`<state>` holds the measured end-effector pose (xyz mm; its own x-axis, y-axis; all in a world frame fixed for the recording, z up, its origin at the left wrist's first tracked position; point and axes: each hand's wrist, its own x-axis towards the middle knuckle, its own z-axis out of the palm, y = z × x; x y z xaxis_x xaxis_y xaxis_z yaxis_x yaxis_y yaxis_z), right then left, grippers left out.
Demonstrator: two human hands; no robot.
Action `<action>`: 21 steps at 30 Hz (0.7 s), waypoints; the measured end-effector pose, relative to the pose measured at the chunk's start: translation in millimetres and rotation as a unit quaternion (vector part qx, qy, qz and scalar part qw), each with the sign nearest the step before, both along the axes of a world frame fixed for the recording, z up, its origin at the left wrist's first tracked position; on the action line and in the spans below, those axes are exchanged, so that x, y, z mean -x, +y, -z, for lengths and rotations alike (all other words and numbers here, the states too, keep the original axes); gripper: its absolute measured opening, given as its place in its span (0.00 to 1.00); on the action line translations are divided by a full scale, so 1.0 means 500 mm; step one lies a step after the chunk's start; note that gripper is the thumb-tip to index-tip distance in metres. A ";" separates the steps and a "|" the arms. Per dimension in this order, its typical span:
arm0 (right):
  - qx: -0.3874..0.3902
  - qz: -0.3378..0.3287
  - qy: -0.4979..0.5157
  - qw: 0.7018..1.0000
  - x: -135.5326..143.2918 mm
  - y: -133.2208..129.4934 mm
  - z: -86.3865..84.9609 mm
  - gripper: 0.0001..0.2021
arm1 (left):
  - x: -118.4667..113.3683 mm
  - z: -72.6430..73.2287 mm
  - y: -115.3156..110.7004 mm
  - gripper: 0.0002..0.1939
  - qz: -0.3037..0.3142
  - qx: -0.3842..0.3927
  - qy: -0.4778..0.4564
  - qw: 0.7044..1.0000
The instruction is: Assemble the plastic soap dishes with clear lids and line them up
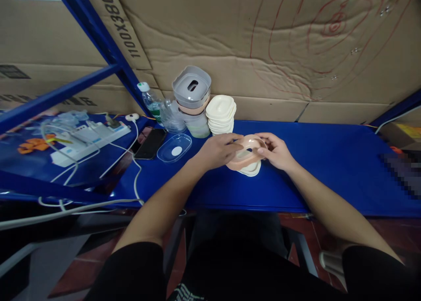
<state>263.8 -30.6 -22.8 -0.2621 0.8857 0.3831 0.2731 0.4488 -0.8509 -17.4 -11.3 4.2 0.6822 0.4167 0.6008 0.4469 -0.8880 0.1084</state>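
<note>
A peach-coloured plastic piece point(243, 161) with an opening in its middle is between my two hands, above the blue table. My left hand point(221, 150) has its fingers over the left side of the piece. On the right side, my right hand point(275, 151) grips the rim between thumb and fingers. Under the peach piece, a cream-coloured lid point(252, 169) shows at its front edge. Just behind my left hand stands a stack of cream lids point(221, 109). Beside that stack, grey and peach pieces point(192, 88) sit on top of translucent containers point(198, 124).
To the left are a clear lid with a white round sticker point(167, 151), a black phone point(150, 144), a bottle point(151, 102) and clear cups point(173, 117). Farther left, a white power strip point(88, 143) with cables lies near orange parts point(33, 145). Cardboard point(263, 86) stands behind the table point(329, 160).
</note>
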 end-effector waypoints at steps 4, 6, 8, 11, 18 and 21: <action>-0.037 -0.052 -0.070 0.995 -0.008 0.004 -0.005 0.44 | 0.053 -0.031 0.015 0.17 -0.059 0.070 0.003 0.996; -0.070 -0.092 -0.163 0.980 -0.013 0.005 -0.008 0.39 | 0.087 -0.047 0.026 0.17 -0.088 0.109 0.015 0.990; -0.087 -0.149 -0.250 0.953 -0.015 0.005 -0.010 0.31 | 0.118 -0.062 0.034 0.17 -0.123 0.151 0.034 0.980; -0.090 -0.179 -0.323 0.925 -0.018 0.003 -0.012 0.26 | 0.149 -0.076 0.039 0.17 -0.166 0.220 0.060 0.959; -0.104 -0.051 -0.414 0.903 -0.057 0.008 -0.035 0.23 | 0.150 -0.074 0.033 0.13 -0.269 0.310 0.208 0.888; -0.066 -0.019 -0.441 0.895 -0.068 0.011 -0.036 0.25 | 0.139 -0.077 0.029 0.13 -0.339 0.308 0.256 0.851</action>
<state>298.0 -24.9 -4.6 -0.5423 0.8324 0.1139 0.7949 0.5522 -0.2514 -86.6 3.3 42.7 0.2655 0.9475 -0.1784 0.9630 -0.2515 0.0973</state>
